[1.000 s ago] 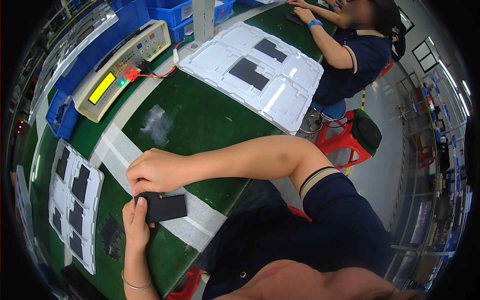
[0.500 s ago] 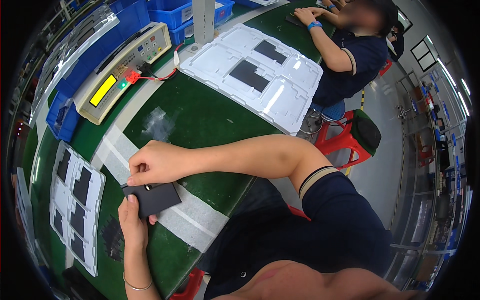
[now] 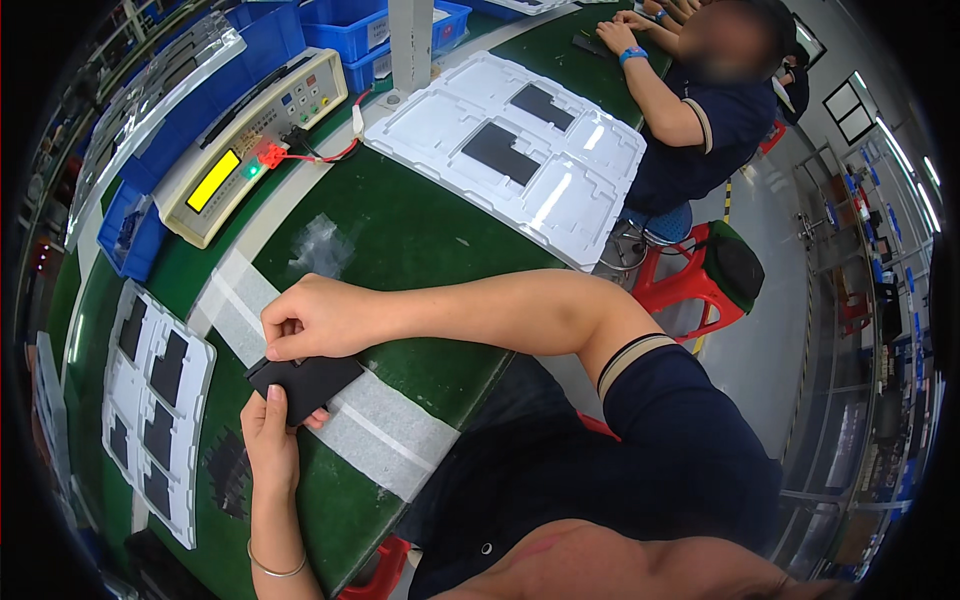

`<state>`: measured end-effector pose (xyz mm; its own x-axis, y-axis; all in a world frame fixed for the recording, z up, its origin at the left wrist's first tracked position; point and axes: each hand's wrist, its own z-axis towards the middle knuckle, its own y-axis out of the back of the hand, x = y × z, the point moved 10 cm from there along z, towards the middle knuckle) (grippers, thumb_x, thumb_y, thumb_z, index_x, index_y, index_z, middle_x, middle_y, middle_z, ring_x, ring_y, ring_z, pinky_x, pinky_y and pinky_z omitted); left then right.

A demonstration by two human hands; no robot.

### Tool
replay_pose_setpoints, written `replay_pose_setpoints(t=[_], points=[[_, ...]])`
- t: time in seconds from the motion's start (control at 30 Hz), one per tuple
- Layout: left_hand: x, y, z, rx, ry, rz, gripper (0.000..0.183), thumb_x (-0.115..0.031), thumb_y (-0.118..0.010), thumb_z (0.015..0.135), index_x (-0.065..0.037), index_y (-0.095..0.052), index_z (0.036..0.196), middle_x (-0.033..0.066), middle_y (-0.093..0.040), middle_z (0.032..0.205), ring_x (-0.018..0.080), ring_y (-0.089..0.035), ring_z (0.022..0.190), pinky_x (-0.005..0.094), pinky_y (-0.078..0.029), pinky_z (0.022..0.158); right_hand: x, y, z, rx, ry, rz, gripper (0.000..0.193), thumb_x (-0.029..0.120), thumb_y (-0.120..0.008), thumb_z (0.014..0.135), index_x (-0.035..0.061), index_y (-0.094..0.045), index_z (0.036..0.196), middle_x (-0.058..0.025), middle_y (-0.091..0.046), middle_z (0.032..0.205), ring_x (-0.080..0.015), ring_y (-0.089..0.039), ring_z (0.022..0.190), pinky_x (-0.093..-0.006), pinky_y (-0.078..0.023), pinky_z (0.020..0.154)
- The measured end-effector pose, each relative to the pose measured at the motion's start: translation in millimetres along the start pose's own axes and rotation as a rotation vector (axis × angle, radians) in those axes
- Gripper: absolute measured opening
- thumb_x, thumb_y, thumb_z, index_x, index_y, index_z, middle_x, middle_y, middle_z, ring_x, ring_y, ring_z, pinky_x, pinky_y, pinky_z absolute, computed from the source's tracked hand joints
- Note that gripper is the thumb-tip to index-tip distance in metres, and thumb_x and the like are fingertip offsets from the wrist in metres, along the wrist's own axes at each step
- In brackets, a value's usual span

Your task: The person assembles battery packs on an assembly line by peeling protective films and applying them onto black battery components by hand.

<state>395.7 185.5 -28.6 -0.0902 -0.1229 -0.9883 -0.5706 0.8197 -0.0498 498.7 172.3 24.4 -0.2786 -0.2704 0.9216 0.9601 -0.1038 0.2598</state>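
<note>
A flat black rectangular piece (image 3: pixel 318 388) is held over the pale strip on the green bench. My left hand (image 3: pixel 270 440) grips its lower left side, thumb on top and fingertips showing beneath. Bent across from the right, my right hand (image 3: pixel 322 318) is closed at the piece's upper edge, thumb and forefinger pinched together. Whatever lies in that pinch is hidden by the fingers. Left of my left hand lies a patch of small dark strips (image 3: pixel 228 472) on the bench.
A white tray (image 3: pixel 200 440) with several black pieces lies left; a larger white tray (image 3: pixel 400 130) with two black pieces lies beyond my right arm. A cream meter (image 3: pixel 185 225) with a yellow screen and red lead stands behind, near blue bins (image 3: pixel 140 255). A co-worker sits far right.
The black piece has tilted slightly, and my left thumb sits a little further along its edge. My right hand has shifted slightly and remains pinched at the upper edge.
</note>
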Motion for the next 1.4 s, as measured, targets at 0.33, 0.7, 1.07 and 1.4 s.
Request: replay_pose_setpoints(t=[0.33, 0.7, 1.07, 1.4], points=[[-1.2, 0.8, 0.2, -0.024, 0.002, -0.04, 0.035, -0.03, -0.038, 0.092, 0.003, -0.05, 0.092, 0.0115, -0.058, 0.071, 0.0163, -0.057, 0.06, 0.0247, -0.045, 0.056, -0.3, -1.4, 0.2, -0.002, 0.0, 0.032, 0.02, 0.02, -0.062, 0.077, 0.0005, -0.059, 0.073, -0.0062, -0.06, 0.064, -0.0112, -0.056, 0.059, -0.0245, -0.044, 0.056], [-2.2, -0.4, -0.5, -0.01, 0.001, -0.046, 0.034, -0.033, -0.041, 0.091, 0.0, -0.05, 0.093, 0.0073, -0.057, 0.072, 0.013, -0.055, 0.06, 0.0219, -0.043, 0.054, 1.7, -3.4, 0.4, 0.034, 0.011, 0.009, 0.018, 0.017, -0.061, 0.078, 0.0005, -0.057, 0.071, -0.007, -0.058, 0.061, -0.0115, -0.053, 0.057, -0.0258, -0.042, 0.054], [-2.0, -2.4, -2.3, 0.019, -0.002, 0.012, 0.037, -0.034, -0.041, 0.09, 0.001, -0.051, 0.092, 0.009, -0.058, 0.072, 0.0137, -0.055, 0.059, 0.0226, -0.043, 0.054, 0.5, -7.4, -1.2, 0.063, 0.007, -0.012, 0.017, 0.017, -0.061, 0.078, 0.0007, -0.056, 0.072, -0.0078, -0.057, 0.062, -0.0149, -0.053, 0.056, -0.0284, -0.041, 0.053], [0.0, -3.7, -0.7, 0.061, 0.038, -0.086, 0.035, -0.028, -0.04, 0.091, 0.004, -0.054, 0.085, 0.0112, -0.059, 0.068, 0.0142, -0.055, 0.059, 0.024, -0.044, 0.056, -1.9, -6.4, 0.7, 0.171, -0.097, 0.026, 0.017, 0.019, -0.06, 0.08, 0.0022, -0.058, 0.078, -0.0034, -0.06, 0.066, -0.0078, -0.053, 0.061, -0.0232, -0.042, 0.058]])
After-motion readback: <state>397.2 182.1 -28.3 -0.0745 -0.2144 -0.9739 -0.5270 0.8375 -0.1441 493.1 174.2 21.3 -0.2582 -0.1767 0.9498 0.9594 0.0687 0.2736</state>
